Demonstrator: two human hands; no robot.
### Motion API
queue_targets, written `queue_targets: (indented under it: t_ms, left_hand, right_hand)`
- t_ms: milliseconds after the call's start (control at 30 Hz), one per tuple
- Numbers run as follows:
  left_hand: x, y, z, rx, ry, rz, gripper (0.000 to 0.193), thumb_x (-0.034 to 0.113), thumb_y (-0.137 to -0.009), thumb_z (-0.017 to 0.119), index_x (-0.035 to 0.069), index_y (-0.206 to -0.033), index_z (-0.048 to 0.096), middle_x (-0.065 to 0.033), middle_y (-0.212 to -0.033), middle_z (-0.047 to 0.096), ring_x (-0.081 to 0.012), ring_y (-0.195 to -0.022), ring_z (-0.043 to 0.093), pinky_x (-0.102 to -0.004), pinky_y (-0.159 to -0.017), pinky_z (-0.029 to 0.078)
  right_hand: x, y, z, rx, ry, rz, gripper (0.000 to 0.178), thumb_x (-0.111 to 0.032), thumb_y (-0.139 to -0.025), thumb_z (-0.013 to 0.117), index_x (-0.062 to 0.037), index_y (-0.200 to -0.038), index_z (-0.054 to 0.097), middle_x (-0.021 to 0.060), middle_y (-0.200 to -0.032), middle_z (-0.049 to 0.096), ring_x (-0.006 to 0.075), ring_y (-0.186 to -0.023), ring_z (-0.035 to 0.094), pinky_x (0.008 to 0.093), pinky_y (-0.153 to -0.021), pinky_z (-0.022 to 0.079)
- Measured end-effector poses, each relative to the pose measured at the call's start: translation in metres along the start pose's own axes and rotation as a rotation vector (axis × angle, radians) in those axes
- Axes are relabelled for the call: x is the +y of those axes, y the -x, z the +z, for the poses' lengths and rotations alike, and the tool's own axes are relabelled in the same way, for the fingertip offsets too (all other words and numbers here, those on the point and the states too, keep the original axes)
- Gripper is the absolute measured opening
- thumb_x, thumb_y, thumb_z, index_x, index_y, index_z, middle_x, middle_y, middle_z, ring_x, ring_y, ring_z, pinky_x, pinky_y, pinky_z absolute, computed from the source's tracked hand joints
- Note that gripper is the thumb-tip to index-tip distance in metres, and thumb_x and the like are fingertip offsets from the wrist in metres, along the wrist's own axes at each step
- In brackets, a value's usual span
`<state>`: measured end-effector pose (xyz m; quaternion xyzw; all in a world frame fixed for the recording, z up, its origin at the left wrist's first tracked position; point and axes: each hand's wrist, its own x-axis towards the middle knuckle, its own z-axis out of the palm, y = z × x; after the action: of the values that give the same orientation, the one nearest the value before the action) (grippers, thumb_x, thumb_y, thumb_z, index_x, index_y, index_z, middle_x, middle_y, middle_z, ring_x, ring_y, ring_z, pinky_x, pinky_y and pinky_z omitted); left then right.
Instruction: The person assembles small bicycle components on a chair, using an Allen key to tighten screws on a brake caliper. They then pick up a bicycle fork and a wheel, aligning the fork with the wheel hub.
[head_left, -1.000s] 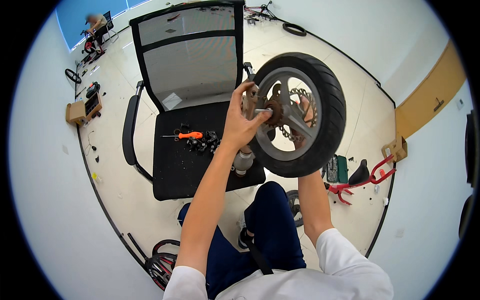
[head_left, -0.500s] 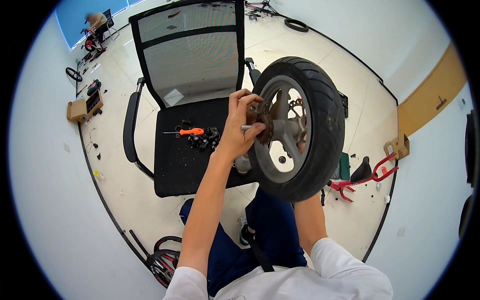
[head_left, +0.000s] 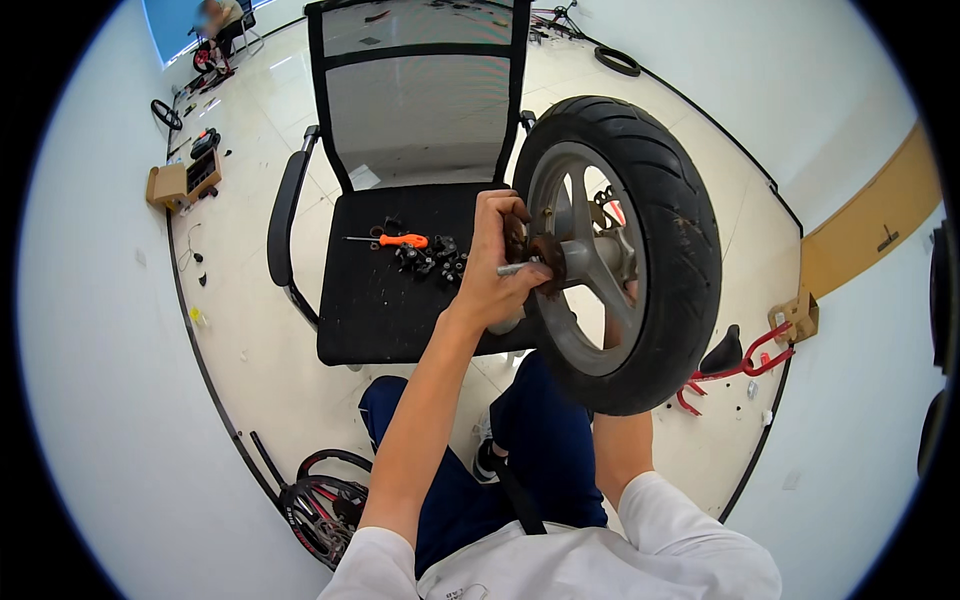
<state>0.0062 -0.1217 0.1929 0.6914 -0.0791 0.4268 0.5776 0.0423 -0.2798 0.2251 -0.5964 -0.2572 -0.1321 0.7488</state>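
A small wheel [head_left: 685, 250] with a black tyre and grey spoked rim is held up in front of me, tilted, its hub facing left. My left hand [head_left: 490, 275] is closed at the hub, fingers and thumb on a rusty sprocket [head_left: 547, 262]. A silver axle end [head_left: 516, 268] pokes out by the thumb. Behind the wheel, my right hand [head_left: 631, 291] shows only as a bit of finger through the spokes; it grips the wheel at the hub's far side, and most of its fingers are hidden.
An office chair [head_left: 370, 320] stands ahead, bearing an orange-handled screwdriver [head_left: 400, 240] and several black parts [head_left: 430, 262]. A red fork-like frame [head_left: 745, 370] lies right, bike parts [head_left: 325, 510] lower left, a cardboard box [head_left: 168, 187] far left. Another person [head_left: 222, 20] sits at the back.
The view has shifted, so the chair and room sit farther right and a little higher. The wheel has turned slightly, showing more tread; both hands remain on it.
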Motion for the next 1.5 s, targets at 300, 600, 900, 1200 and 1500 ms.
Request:
queue_targets:
  t_ms: [300, 600, 900, 1200, 1500]
  left_hand:
    - [0.009, 0.003, -0.010, -0.012, 0.092, -0.203, 0.081, 0.044, -0.054, 0.091, 0.006, -0.108, 0.045, -0.0016, -0.097, 0.036, -0.0126, -0.079, 0.039, -0.0256, -0.066, 0.037]
    - [0.000, 0.007, -0.008, 0.013, 0.051, -0.112, 0.058, 0.034, -0.075, 0.081, 0.006, -0.110, 0.045, -0.0014, -0.094, 0.038, -0.0114, -0.078, 0.039, -0.0244, -0.067, 0.039]
    - [0.005, 0.019, -0.021, 0.074, -0.023, -0.128, 0.038, 0.014, -0.083, 0.073, 0.004, -0.108, 0.046, -0.0028, -0.093, 0.039, -0.0122, -0.079, 0.038, -0.0248, -0.073, 0.038]
    - [0.010, 0.026, -0.014, 0.132, 0.152, -0.055, 0.023, 0.007, -0.085, 0.057, 0.004, -0.104, 0.044, -0.0026, -0.091, 0.037, -0.0107, -0.077, 0.033, -0.0239, -0.069, 0.033]
    - [0.000, 0.037, -0.029, 0.350, 0.079, -0.043, 0.027, 0.029, -0.083, 0.041, 0.004, -0.093, 0.041, -0.0050, -0.091, 0.036, -0.0146, -0.081, 0.037, -0.0272, -0.080, 0.033]
  right_hand:
    - [-0.002, -0.025, 0.002, 0.010, 0.028, -0.016, 0.052, -0.029, -0.099, 0.052, 0.0007, -0.056, 0.056, -0.0014, -0.051, 0.050, 0.0048, -0.047, 0.038, 0.0243, -0.046, 0.025]
    - [0.005, -0.035, 0.019, -0.001, 0.016, -0.008, 0.054, -0.029, -0.099, 0.053, 0.0008, -0.054, 0.056, -0.0014, -0.049, 0.049, 0.0047, -0.046, 0.037, 0.0243, -0.046, 0.025]
    - [0.010, -0.019, 0.027, -0.010, -0.013, 0.030, 0.056, -0.030, -0.100, 0.054, 0.0009, -0.053, 0.056, -0.0015, -0.048, 0.049, 0.0047, -0.045, 0.037, 0.0242, -0.045, 0.025]
    - [0.000, -0.024, 0.025, 0.008, 0.025, 0.000, 0.058, -0.030, -0.100, 0.055, 0.0010, -0.051, 0.056, -0.0015, -0.046, 0.049, 0.0046, -0.044, 0.037, 0.0242, -0.045, 0.024]
    - [0.003, -0.017, 0.048, -0.005, -0.052, 0.013, 0.058, -0.029, -0.101, 0.054, 0.0015, -0.052, 0.057, -0.0009, -0.047, 0.049, 0.0045, -0.044, 0.037, 0.0247, -0.045, 0.025]
